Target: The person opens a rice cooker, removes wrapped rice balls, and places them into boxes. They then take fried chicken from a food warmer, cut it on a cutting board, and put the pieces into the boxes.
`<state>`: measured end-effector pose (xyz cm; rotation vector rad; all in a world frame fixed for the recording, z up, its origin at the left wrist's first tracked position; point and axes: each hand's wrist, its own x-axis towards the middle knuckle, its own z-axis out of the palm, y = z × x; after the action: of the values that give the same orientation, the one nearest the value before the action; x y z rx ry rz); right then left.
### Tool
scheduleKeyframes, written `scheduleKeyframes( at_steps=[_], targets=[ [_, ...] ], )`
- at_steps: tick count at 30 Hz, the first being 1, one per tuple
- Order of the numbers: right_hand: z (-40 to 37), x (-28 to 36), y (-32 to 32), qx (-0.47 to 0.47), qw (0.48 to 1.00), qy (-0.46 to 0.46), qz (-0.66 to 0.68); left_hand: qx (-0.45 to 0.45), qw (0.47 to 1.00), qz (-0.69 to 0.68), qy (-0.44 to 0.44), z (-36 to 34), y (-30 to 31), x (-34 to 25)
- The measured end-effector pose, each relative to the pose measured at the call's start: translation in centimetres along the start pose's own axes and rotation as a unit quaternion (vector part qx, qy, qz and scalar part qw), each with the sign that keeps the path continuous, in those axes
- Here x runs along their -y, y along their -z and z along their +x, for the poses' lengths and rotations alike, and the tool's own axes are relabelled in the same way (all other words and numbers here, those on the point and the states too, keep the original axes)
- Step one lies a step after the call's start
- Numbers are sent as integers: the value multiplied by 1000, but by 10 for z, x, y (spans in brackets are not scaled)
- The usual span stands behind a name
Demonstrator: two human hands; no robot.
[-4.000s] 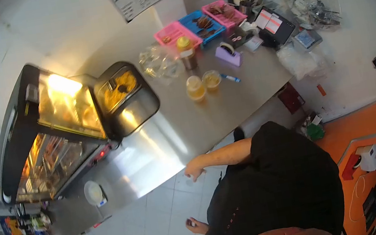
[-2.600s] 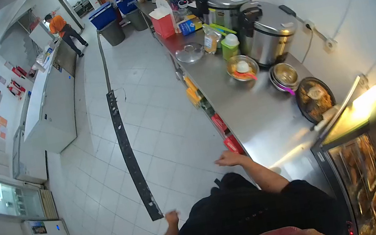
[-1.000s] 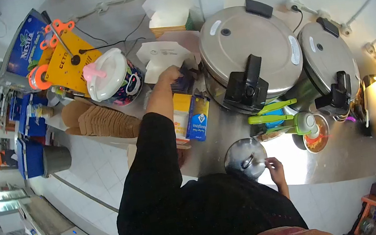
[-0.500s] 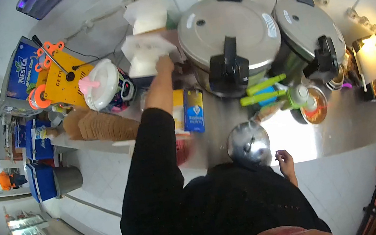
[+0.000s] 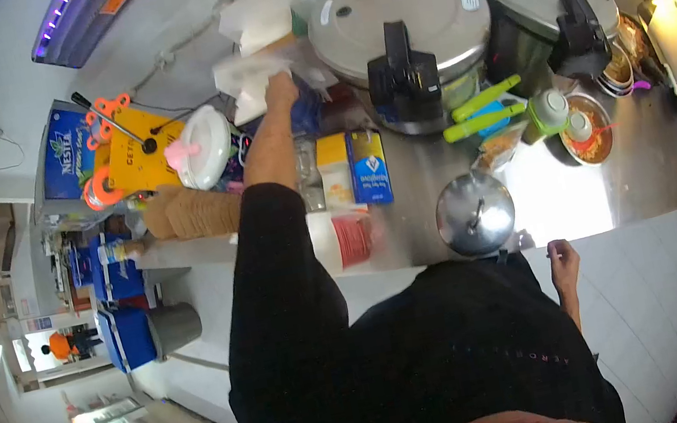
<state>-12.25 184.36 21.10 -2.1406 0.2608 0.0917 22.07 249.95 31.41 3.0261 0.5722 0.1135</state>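
My left hand (image 5: 281, 93) reaches to the back of the counter. Its fingers are closed at the edge of a white takeaway box (image 5: 247, 85), partly hidden behind the hand. Behind it stands more white folded packaging (image 5: 261, 18). My right hand (image 5: 563, 264) hangs beside the counter's front edge with loosely curled fingers, and I see nothing in it. Nearest to that hand is a round shiny metal lid (image 5: 475, 213). Below my left forearm are a yellow and blue carton (image 5: 369, 168) and a bundle of red items (image 5: 354, 239).
Two large lidded cookers (image 5: 399, 15) stand at the back of the counter. Green-handled tongs (image 5: 482, 111) and a bowl of orange-red food (image 5: 589, 140) lie to the right. Left are a yellow sealing machine (image 5: 141, 146), a white-lidded tub (image 5: 205, 149) and stacked brown cardboard pieces (image 5: 194, 212).
The view has shifted, with the cookers higher in it. My left hand and the white box have shifted slightly together. My right hand stays low by the counter edge, fingers curled.
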Motion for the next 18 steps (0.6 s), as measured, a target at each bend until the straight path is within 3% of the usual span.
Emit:
scheduleKeyframes(
  at_steps=[2,3,4,5,6,7,9,11,13,16,18],
  targets=[
    [-1,-12,1,-27,1000,13,-3,-19,999,-20,-20,-1,-37,27],
    [-2,-4,1,-38,999,12,28,-41,998,-26,-46,25,-31,29],
    [-3,8,1,-31,998,55,4,-6,1000,-10,-13,17,-11,21],
    [-2,20,5,-20,994,100,-23,-37,997,-62,-3,-9,31,-10],
    [3,19,4,1,992,112,-52,-79,993,-59,-61,6,23,8],
    [8,28,-2,33,998,16,54,-120,984,-54,-119,25,13,28],
    [28,50,-24,77,992,73,67,-137,983,-115,-33,-4,61,12],
    [56,101,-47,144,967,209,27,-135,985,-106,-35,-1,79,17],
    [77,155,-62,236,931,276,20,-163,978,-125,-27,-16,83,22],
    [93,209,-75,238,909,343,6,-203,967,-143,-57,-13,103,17],
    [90,225,-80,252,911,318,80,-176,966,-188,-38,-28,141,2]
  ],
)
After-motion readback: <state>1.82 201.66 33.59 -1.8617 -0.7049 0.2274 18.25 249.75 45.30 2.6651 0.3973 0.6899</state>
